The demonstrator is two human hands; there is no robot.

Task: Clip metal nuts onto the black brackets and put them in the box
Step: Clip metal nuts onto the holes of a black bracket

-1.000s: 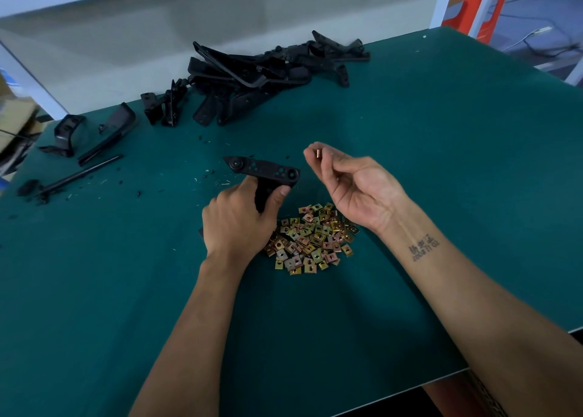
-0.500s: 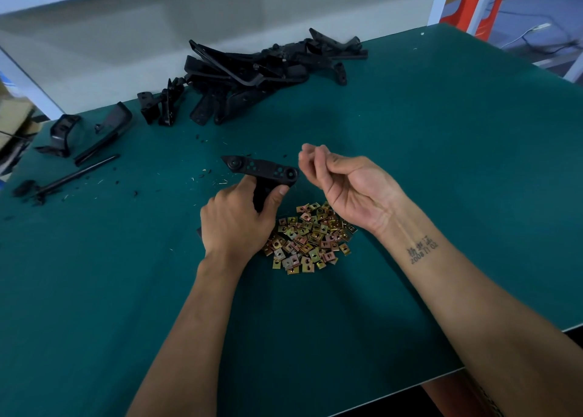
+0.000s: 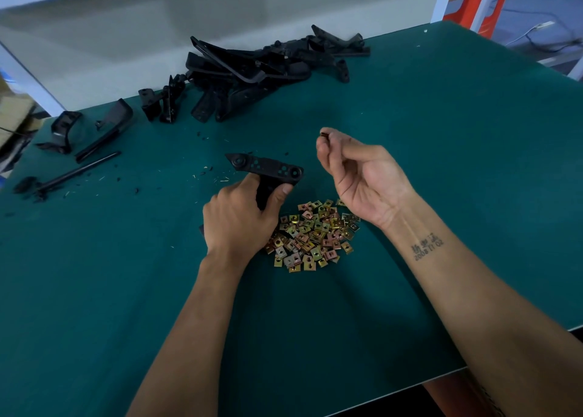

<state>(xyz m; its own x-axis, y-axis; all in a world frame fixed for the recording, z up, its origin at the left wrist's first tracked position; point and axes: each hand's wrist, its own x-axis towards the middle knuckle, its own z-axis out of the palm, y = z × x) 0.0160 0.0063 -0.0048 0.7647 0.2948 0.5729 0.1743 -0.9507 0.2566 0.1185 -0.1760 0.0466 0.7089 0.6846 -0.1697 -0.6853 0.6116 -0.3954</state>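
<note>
Black plastic in my left hand (image 3: pixel 241 224): I'm gripping the bracket (image 3: pixel 266 172) by its stem, just above the table (image 3: pixel 441 164). It looks stiff and light, and the stem is probably the steadiest hold. My right hand (image 3: pixel 362 177) pinches one metal nut (image 3: pixel 324 135) at the fingertips; small, likely slippery. The nut pile (image 3: pixel 312 235) sits between my wrists, spare brackets (image 3: pixel 252 69) lie well behind. Nothing blocks the way.

Dim, even light — soft shadows, edges bowed, far corners blurred.
</note>
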